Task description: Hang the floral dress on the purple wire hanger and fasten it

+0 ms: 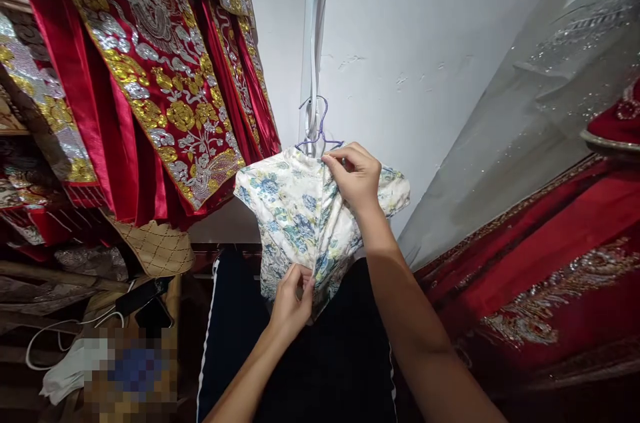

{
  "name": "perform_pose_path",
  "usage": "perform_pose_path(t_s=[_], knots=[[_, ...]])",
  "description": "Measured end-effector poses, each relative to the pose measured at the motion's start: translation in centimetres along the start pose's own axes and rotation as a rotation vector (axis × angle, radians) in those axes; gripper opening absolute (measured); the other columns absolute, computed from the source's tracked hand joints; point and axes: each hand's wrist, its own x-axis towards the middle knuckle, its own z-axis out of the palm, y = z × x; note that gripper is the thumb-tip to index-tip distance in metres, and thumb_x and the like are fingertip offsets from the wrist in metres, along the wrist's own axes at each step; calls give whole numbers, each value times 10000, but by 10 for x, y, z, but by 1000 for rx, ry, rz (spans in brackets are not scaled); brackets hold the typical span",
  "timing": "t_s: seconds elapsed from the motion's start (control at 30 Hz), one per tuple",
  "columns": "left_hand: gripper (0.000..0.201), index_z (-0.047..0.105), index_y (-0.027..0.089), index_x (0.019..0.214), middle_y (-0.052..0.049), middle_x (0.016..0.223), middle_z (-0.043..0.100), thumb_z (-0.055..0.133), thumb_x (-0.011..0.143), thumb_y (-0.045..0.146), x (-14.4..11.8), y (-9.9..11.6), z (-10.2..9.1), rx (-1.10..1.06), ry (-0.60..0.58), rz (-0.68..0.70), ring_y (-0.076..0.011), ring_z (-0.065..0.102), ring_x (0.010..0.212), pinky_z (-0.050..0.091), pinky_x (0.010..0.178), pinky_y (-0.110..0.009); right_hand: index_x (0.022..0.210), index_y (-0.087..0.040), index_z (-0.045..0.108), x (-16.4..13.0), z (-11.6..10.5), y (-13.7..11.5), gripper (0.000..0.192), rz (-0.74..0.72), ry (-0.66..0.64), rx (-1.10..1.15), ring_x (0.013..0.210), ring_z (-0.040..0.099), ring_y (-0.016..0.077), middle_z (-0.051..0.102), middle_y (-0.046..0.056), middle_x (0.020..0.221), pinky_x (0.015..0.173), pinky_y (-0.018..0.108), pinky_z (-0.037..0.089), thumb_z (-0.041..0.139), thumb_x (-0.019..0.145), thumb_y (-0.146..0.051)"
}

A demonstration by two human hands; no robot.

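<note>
On its hanger (324, 119) before the wall (410, 43), one sleeve close to a red robe (180, 76), wall showing beyond the other, the top (295, 203) has its front edge pinched by the right hand (359, 175) at the neck, the left hand (291, 296) lower.

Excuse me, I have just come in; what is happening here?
Someone is handling a small white short-sleeved garment with blue floral print, on a thin purple hanger. The right hand pinches it near the neckline, while the left hand grips its front lower down. A red garment embroidered in gold and silver hangs to the left.
</note>
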Motion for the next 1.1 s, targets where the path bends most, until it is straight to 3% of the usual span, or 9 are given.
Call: perform_pose_path(t_s=[0.13,0.3,0.4,0.5,0.63,0.73,0.83,0.97,1.1], knots=[[118,673,206,986,-57,900,649,610,918,279,38,28,-17,-25,46,180,-195,621,854,498,789,-312,859,-222,754,2,-4,-9,63,-18,-22,29,654,534,140,648,14,770,577,298,410,695,880,-233],[331,610,226,1302,-83,1124,688,510,992,288,126,95,-54,27,227,470,-190,644,951,498,893,-339,841,-220,761,2,-12,-15,72,-38,-131,18,656,567,150,689,30,778,570,301,446,709,864,-265],[247,679,197,1138,-74,1057,701,501,998,296,168,118,-66,148,161,589,-191,639,940,487,861,-324,856,-222,764,2,-16,-13,81,-62,-171,28,664,579,154,701,39,793,579,303,462,708,868,-279],[218,681,173,912,-53,893,688,516,989,293,186,123,-66,263,108,638,-183,623,864,468,813,-304,859,-230,762,-2,-16,-5,81,-89,-199,42,664,584,154,696,34,777,591,302,462,695,878,-271],[223,647,167,885,-24,796,638,513,992,310,191,124,-70,180,215,587,-151,580,752,448,722,-272,829,-248,760,-25,-10,15,120,-77,-406,26,696,609,168,693,24,749,666,319,487,675,891,-306],[221,651,158,889,-16,792,618,538,984,322,199,123,-93,20,381,546,-132,567,736,445,702,-250,809,-250,760,-56,-5,23,167,20,-599,76,688,618,167,711,25,762,658,309,488,653,904,-337],[174,650,145,854,-7,785,600,590,951,276,211,107,-133,-218,526,439,-110,557,715,458,706,-230,807,-231,762,-82,-3,16,171,216,-555,185,641,599,156,722,37,776,593,286,465,686,877,-367],[215,557,160,752,13,664,540,523,961,193,210,63,-178,-809,568,45,-96,540,624,519,726,-243,773,-209,748,-96,2,-7,197,453,-464,385,628,599,157,713,42,747,565,279,469,744,822,-400],[250,508,179,751,-14,629,569,389,949,83,177,15,-170,-1057,618,-225,-122,617,687,552,786,-266,714,-194,702,-113,13,-24,272,639,-375,512,538,509,122,616,2,618,489,250,397,792,756,-447]])
